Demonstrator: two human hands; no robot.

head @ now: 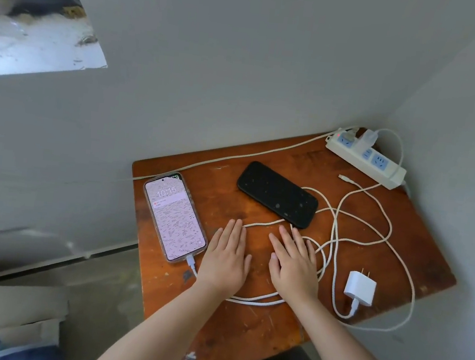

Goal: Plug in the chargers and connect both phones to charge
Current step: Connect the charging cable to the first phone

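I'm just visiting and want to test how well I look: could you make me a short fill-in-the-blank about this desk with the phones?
1. The lit phone has a white cable plugged into its ____ end.
2. The black phone lies with its screen ____.
3. The loose charger lies on the table, ____ the power strip.
4. Both hands rest ____ on the table.

Missing words: near; dark; unplugged from; flat

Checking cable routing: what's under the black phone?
A white cable runs under the black phone's near corner, and another loop passes behind its right end. The rest of it lies on the table. Whether any plug is seated in its port is not visible.
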